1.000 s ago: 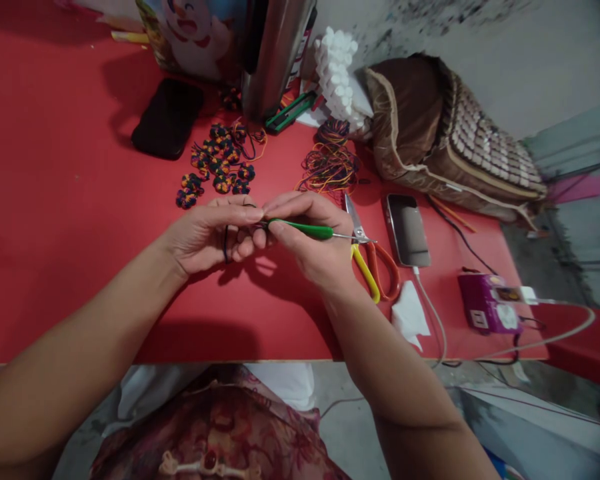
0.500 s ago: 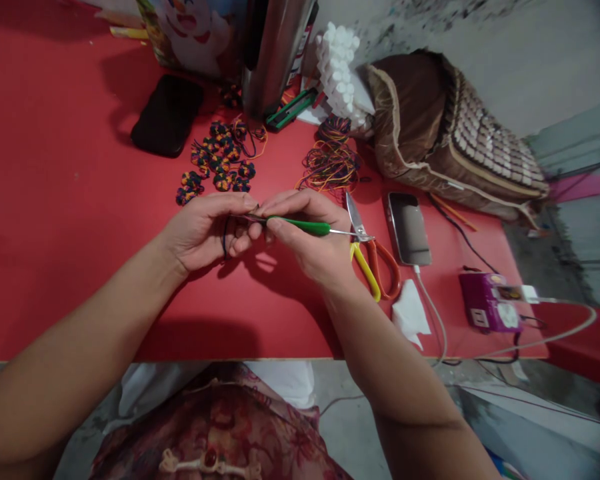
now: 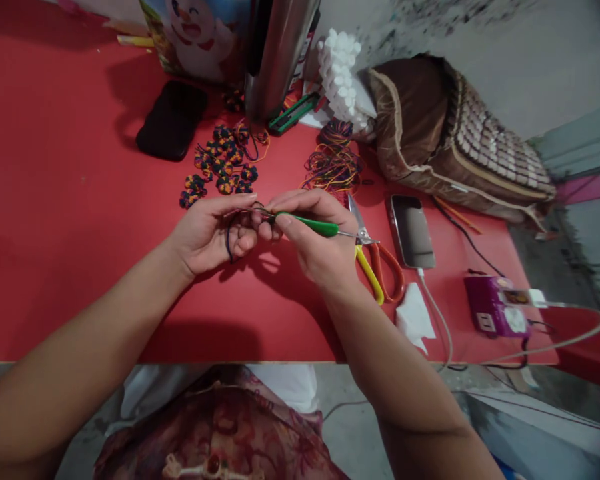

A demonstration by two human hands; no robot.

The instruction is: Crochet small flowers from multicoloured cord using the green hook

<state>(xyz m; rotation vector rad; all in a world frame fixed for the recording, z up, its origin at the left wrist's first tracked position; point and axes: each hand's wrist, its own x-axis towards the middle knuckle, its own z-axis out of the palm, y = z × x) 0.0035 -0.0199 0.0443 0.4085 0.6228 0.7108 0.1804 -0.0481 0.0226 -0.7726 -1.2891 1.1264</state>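
While the right hand (image 3: pixel 325 233) pinches a green-handled tool (image 3: pixel 313 227) between thumb and fingers, the left hand (image 3: pixel 217 233) meets it from the other side, above the red table (image 3: pixel 55 233). The tool lies nearly level, its working end pointing to the left hand and its thin metal shaft jutting out behind the right hand towards the scissors. Dark cord (image 3: pixel 229 243) hangs in a loop by the left hand's fingers, which are curled in under an outstretched thumb; a thin strand runs on to the tool's end, near the right fingertips. How firmly the left thumb and fingertips press on the strand — or whether they do — I cannot tell, for the work there is small and dark.

Just beyond the left hand lies a cluster of knotted pieces (image 3: pixel 225 160) in dark and orange cord, with a black flat object (image 3: pixel 173 120) behind. Farther right is a tangled heap of coloured cord (image 3: pixel 333 163). Beside the right hand lie the scissors (image 3: pixel 364 237), with 1 yellow handle and 1 orange-red, then a phone (image 3: pixel 413 230) with a pale cable plugged in. Nearer the table's edge sits a crumpled white tissue (image 3: pixel 416 313) — a purple box (image 3: pixel 485 307) stands farther right.
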